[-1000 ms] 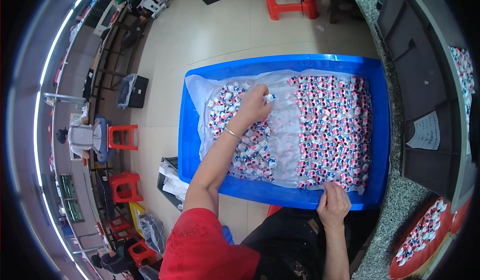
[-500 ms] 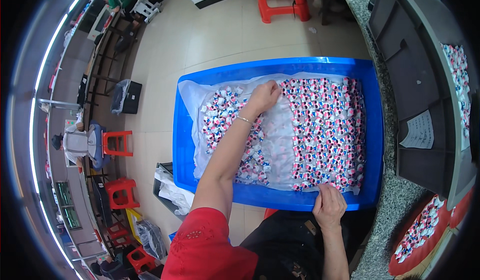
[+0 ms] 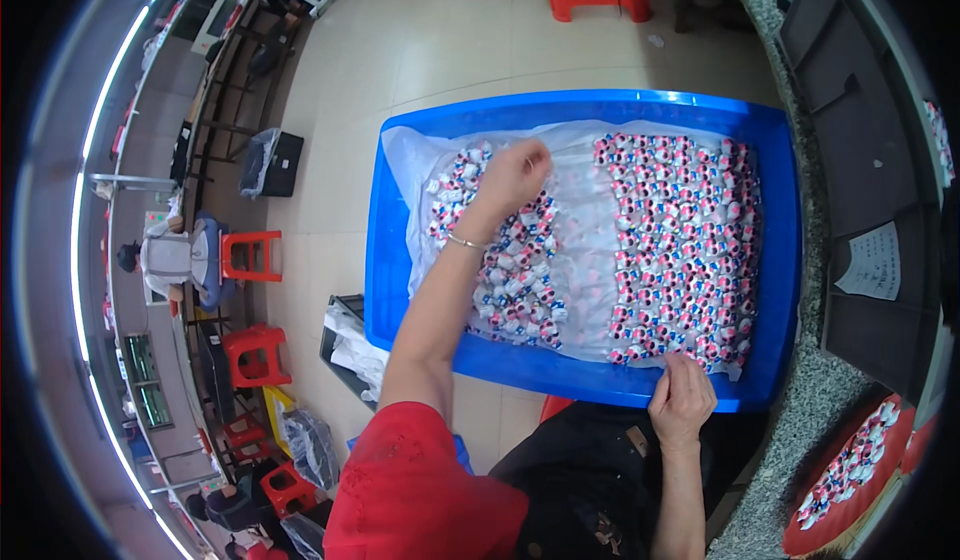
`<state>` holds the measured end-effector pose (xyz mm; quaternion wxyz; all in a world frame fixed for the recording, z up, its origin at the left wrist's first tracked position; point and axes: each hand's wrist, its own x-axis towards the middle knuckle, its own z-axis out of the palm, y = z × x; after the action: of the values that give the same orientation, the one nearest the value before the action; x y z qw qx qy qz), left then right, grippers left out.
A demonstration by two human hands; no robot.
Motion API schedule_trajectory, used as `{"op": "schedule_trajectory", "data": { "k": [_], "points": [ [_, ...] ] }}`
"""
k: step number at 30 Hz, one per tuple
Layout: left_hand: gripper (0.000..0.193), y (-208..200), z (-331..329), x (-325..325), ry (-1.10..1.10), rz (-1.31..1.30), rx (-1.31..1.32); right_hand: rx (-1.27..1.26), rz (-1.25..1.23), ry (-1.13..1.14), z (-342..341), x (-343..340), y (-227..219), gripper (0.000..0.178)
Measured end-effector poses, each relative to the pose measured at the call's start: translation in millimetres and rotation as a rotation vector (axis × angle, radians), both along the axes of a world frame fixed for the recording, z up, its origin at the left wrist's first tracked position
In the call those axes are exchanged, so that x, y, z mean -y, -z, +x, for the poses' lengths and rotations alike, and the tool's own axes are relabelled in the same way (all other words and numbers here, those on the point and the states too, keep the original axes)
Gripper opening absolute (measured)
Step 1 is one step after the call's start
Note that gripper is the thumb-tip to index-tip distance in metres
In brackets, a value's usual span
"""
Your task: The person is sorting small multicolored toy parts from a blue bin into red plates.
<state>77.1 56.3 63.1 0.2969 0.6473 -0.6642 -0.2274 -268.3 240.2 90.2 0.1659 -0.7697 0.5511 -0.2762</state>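
the small pink, white and blue pieces look light and hard, likely moulded plastic, smooth enough to slip a little and perhaps easily scuffed on the paint; a pinch across the sides with thumb and forefinger would probably suit each one. they sit in the blue tub point(image 3: 590, 385) on a white sheet point(image 3: 405, 160): a loose heap point(image 3: 517, 260) toward the left, close-set rows point(image 3: 680, 240) toward the right, with a strip of sheet between them.

the left hand point(image 3: 515, 175) is over the far end of the heap, fingers curled in; whether its grip has a piece is hidden, so i cannot tell. the right hand point(image 3: 683, 398) has bent fingers at the tub's near rim, by the bottom of the rows; what its grip closes on, if anything, cannot be told.

half a second ago the left fingertips were right beside the far corner of the rows; now they are back toward the heap, with a gap between. the right hand stays at the near rim.
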Motion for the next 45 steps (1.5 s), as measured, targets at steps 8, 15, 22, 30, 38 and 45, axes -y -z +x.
{"op": "schedule_trajectory", "data": {
  "k": [8, 15, 22, 30, 38, 45],
  "points": [
    [0.017, 25.4, -24.8, -54.9, 0.201, -0.187, 0.71, -0.007, -0.024, 0.001, 0.7, -1.7, 1.6, 0.02],
    [0.017, 11.6, -28.8, -46.3, 0.128, 0.036, 0.287, -0.002, -0.03, 0.021, -4.1, -3.2, 2.7, 0.02],
    [0.023, 27.7, -48.2, -16.6, 0.034, 0.147, -0.308, 0.013, -0.026, 0.005, -1.0, -2.5, 2.5, 0.021],
    [0.027, 53.3, -63.2, 5.0, 0.053, -0.1, -0.114, 0.016, -0.03, 0.006, -0.3, -1.4, 1.9, 0.02],
    [0.024, 8.9, -38.5, -22.9, 0.019, -0.135, -0.117, 0.015, -0.026, 0.002, -0.2, -2.8, 2.0, 0.02],
    [0.014, -2.6, -22.3, -74.6, 0.428, 0.052, 0.466, -0.003, -0.024, 0.008, -0.6, 1.4, 1.7, 0.02]
  ]
}}
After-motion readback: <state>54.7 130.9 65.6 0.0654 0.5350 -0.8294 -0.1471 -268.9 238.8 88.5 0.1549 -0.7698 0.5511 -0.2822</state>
